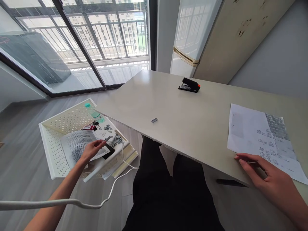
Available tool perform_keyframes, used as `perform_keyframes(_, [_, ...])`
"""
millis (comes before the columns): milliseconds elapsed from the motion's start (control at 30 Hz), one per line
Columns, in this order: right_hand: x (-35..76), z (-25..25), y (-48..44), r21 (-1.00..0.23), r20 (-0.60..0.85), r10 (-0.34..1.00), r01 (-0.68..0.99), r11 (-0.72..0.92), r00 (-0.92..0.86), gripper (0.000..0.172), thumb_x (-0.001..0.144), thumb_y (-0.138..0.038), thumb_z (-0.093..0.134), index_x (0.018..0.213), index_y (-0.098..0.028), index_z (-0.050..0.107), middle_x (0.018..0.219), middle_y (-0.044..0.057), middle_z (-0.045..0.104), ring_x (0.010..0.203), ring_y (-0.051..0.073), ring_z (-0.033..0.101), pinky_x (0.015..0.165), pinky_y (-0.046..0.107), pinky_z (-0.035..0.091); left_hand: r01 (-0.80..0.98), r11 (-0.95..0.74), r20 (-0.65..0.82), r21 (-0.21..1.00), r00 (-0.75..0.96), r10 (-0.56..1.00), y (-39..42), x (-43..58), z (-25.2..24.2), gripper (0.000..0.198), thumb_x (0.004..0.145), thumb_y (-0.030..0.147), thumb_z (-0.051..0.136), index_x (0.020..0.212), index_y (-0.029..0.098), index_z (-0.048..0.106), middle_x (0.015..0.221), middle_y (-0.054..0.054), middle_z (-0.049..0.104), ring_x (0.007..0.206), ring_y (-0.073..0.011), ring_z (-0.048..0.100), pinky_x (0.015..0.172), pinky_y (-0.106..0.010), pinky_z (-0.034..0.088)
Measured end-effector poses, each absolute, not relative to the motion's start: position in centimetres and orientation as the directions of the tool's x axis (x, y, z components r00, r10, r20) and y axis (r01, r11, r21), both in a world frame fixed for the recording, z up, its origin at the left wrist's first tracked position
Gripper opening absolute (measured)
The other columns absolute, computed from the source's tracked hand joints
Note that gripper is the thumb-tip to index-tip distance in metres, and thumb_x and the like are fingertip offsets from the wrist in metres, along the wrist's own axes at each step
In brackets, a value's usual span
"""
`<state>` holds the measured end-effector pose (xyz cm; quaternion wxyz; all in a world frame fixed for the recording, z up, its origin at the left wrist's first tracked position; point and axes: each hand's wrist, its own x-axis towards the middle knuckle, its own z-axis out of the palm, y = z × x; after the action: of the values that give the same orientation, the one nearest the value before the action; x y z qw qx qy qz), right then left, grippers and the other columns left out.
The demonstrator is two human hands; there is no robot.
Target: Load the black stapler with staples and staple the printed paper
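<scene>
My left hand (93, 149) is over the white basket (56, 150), its thumb and fingers pinched on a small grey strip of staples (108, 138). More loose staple strips (117, 140) lie in a pile just beyond the fingertips. My right hand (267, 175) is by the table's front edge, at the lower left corner of the printed paper sheets (245, 128). Its fingers are loosely curved, with a gap to the thumb and nothing between them. On the table (192, 128) lies another short strip of staples (154, 120). A black stapler (189, 85) stands farther back.
The basket also holds a bottle with a green cap (97, 116), a red and white small box (89, 127) and printed sheets (78, 142). A white cable (113, 192) runs across the lower left. Behind the table is a refrigerator (186, 41), left of it a glass door (79, 41).
</scene>
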<state>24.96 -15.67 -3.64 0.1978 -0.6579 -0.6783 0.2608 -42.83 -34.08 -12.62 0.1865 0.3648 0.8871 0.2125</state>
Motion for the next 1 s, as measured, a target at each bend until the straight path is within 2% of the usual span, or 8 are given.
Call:
perform_keyframes(167, [25.1, -4.1, -15.5, -0.620, -0.074, 0.993, 0.785, 0.022, -0.087, 0.047, 0.083, -0.069, 0.062, 0.114, -0.037, 0.076, 0.123, 0.000, 0.080, 0.104, 0.033, 0.077, 0.058, 0.034, 0.061, 0.500, 0.614, -0.173, 0.610, -0.673, 0.719, -34.7, -42.4, -7.6, 0.085, 0.070, 0.092, 0.063, 0.114, 0.022, 0.078, 0.105, -0.005, 0.082, 0.102, -0.0297, 0.073, 0.086, -0.032, 0.056])
perform_keyframes(267, [25.2, -4.6, -15.2, -0.627, -0.064, 0.992, 0.778, 0.042, -0.106, 0.045, 0.085, -0.068, 0.062, 0.114, -0.037, 0.076, 0.121, 0.000, 0.080, 0.100, 0.031, 0.077, 0.058, 0.034, 0.061, 0.466, 0.574, -0.154, 0.673, -0.671, 0.725, -34.2, -40.7, -3.6, 0.078, 0.071, 0.087, 0.071, 0.114, 0.023, 0.079, 0.106, -0.005, 0.081, 0.103, -0.0303, 0.073, 0.087, -0.033, 0.057])
perform_keyframes(333, [25.4, -4.8, -15.1, -0.635, -0.066, 0.990, 0.771, 0.055, -0.125, 0.045, 0.084, -0.068, 0.063, 0.112, -0.036, 0.076, 0.120, 0.000, 0.081, 0.094, 0.030, 0.078, 0.057, 0.033, 0.061, 0.470, 0.556, -0.145, 0.685, -0.660, 0.737, -32.9, -38.8, -0.9, 0.071, 0.069, 0.085, 0.074, 0.107, 0.025, 0.081, 0.100, -0.003, 0.081, 0.100, -0.0292, 0.073, 0.085, -0.032, 0.058])
perform_keyframes(500, [25.7, -4.2, -14.7, -0.632, -0.028, 0.981, 0.764, 0.131, -0.191, 0.043, 0.085, -0.068, 0.062, 0.109, -0.036, 0.077, 0.118, 0.001, 0.080, 0.098, 0.029, 0.078, 0.053, 0.029, 0.059, 0.553, 0.382, -0.128, 0.740, -0.443, 0.888, -25.9, -32.1, 3.5, 0.059, 0.078, 0.078, 0.072, 0.104, 0.026, 0.082, 0.094, 0.000, 0.079, 0.098, -0.0263, 0.073, 0.085, -0.032, 0.057])
perform_keyframes(600, [25.8, -3.3, -14.5, -0.613, -0.009, 0.979, 0.775, 0.156, -0.204, 0.042, 0.085, -0.067, 0.061, 0.107, -0.036, 0.077, 0.116, 0.000, 0.080, 0.097, 0.028, 0.078, 0.048, 0.027, 0.056, 0.564, 0.243, -0.121, 0.790, -0.246, 0.962, -20.4, -28.3, 3.3, 0.056, 0.083, 0.072, 0.071, 0.103, 0.022, 0.081, 0.094, -0.005, 0.078, 0.091, -0.0239, 0.072, 0.081, -0.033, 0.055])
perform_keyframes(700, [26.2, -2.7, -14.3, -0.596, 0.001, 0.979, 0.786, 0.165, -0.205, 0.041, 0.085, -0.068, 0.060, 0.105, -0.036, 0.077, 0.113, 0.000, 0.081, 0.096, 0.028, 0.078, 0.048, 0.028, 0.056, 0.655, 0.096, -0.053, 0.749, -0.086, 0.995, -15.4, -25.9, 1.4, 0.050, 0.089, 0.065, 0.068, 0.101, 0.018, 0.079, 0.092, -0.008, 0.078, 0.084, -0.0208, 0.071, 0.074, -0.031, 0.052])
perform_keyframes(900, [27.5, -3.0, -14.1, -0.585, -0.015, 0.985, 0.800, 0.130, -0.170, 0.041, 0.083, -0.070, 0.061, 0.103, -0.039, 0.078, 0.113, -0.001, 0.081, 0.099, 0.029, 0.078, 0.051, 0.030, 0.059, 0.778, 0.012, 0.002, 0.628, -0.016, 1.000, -10.6, -25.2, -1.5, 0.035, 0.087, 0.053, 0.074, 0.093, 0.020, 0.081, 0.083, -0.006, 0.077, 0.074, -0.0201, 0.067, 0.071, -0.033, 0.050])
perform_keyframes(1000, [28.3, -2.9, -13.3, -0.577, -0.046, 0.993, 0.814, 0.065, -0.111, 0.043, 0.080, -0.072, 0.063, 0.102, -0.039, 0.079, 0.114, -0.001, 0.081, 0.098, 0.031, 0.078, 0.054, 0.032, 0.062, 0.798, -0.016, 0.016, 0.602, 0.008, 1.000, -10.6, -25.7, -1.4, 0.034, 0.088, 0.054, 0.072, 0.096, 0.022, 0.084, 0.089, -0.006, 0.078, 0.079, -0.0210, 0.068, 0.075, -0.034, 0.050])
